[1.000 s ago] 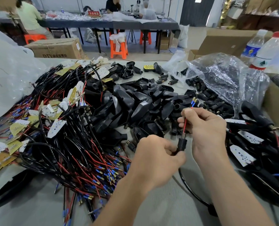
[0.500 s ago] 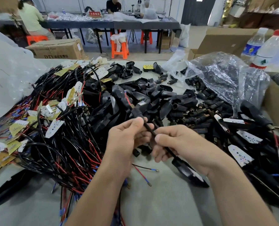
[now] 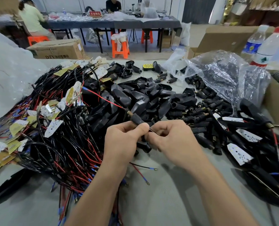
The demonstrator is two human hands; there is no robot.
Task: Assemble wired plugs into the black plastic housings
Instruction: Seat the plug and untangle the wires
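On the table, just before the heap of black housings, the left hand pinched a plug between curled fingers and thumb, its brass tip and red wire pointing up-left. The right hand, touching the left, pinched the thin dark lead behind the plug. A wire tangle crowded the left side; loose plugs and a plastic bag lay on the right, bottles beyond.

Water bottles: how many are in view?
2. Both stand at the far right, behind the clear plastic bag: the blue-label bottle and, right of it, the red-cap bottle. Others may be hidden behind the bag.
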